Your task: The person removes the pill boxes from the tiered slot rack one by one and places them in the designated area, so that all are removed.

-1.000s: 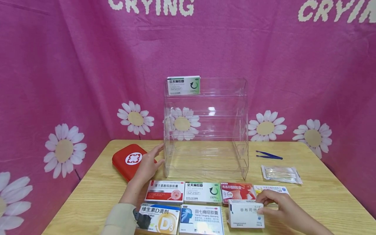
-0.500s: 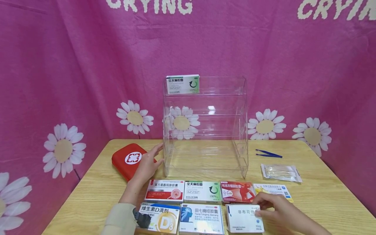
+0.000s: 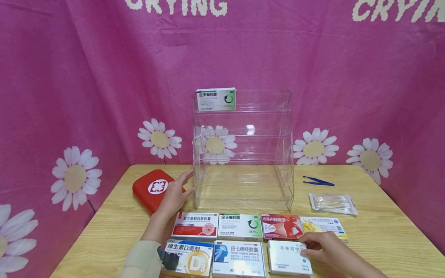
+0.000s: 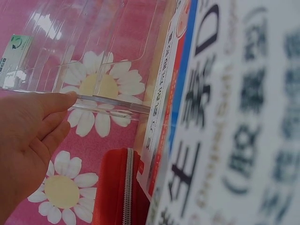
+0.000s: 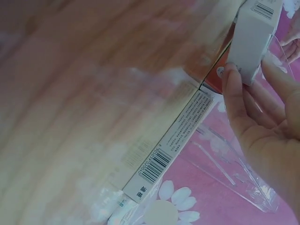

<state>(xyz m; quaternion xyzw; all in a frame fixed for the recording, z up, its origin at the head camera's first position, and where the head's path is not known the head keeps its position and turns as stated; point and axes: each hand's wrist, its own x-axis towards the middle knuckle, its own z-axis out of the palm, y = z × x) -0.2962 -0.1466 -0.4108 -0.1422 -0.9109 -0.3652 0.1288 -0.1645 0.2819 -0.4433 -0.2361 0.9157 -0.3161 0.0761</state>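
Observation:
My right hand pinches the right edge of a white medicine box, which lies nearly flat at the right of the front row. In the right wrist view, thumb and fingers hold that box at its end. My left hand touches the left side of a clear tiered display rack with fairly straight fingers. From the left wrist view, this hand meets the rack's edge at the fingertips. A white-and-green medicine box stands at the left of the rack's top tier.
Other medicine boxes lie in two rows before the rack: red-and-white, green-and-white, red, yellow-and-white, vitamin D and blue-and-white. A red first-aid case, blue tweezers and bagged cotton swabs flank the rack.
The white box went from tilted up to lying nearly flat in line with the front row, my right hand lowering with it. My left hand has stayed at the rack.

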